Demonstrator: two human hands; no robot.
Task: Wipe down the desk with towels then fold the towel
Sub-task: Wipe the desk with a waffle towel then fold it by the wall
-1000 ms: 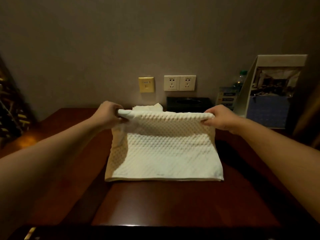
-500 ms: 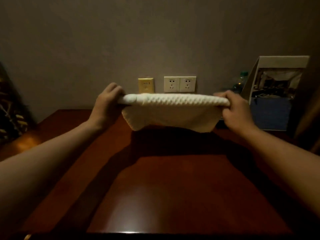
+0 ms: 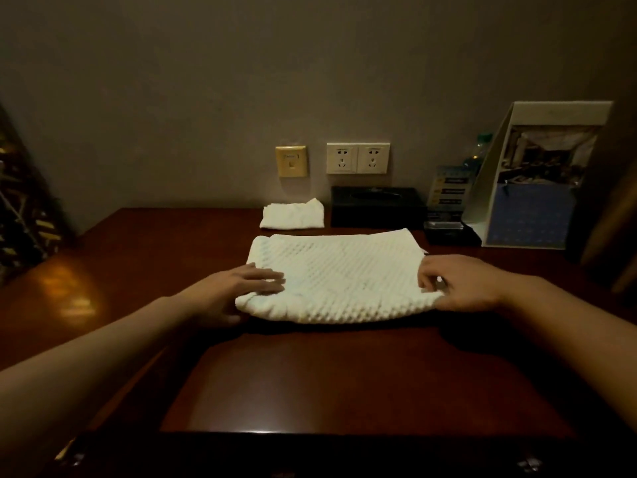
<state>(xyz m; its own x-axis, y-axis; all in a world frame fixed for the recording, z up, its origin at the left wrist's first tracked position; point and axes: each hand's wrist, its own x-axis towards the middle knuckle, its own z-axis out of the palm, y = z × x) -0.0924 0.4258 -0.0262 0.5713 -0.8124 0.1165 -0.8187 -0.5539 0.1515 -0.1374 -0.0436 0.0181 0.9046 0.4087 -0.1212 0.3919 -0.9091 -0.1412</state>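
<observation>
the folded towel lies flat in the middle of the dark tabletop, thick doubled edge toward the person. the left hand rests on its near left corner with fingers laid out straight, likely to stop the layers sliding. the right hand curls its fingers at the near right corner and seems to pinch the edge, probably to square it or start another fold, while a smaller cloth sits apart by the wall beside a black box.

no legible text, print on card stand too blurred
</observation>
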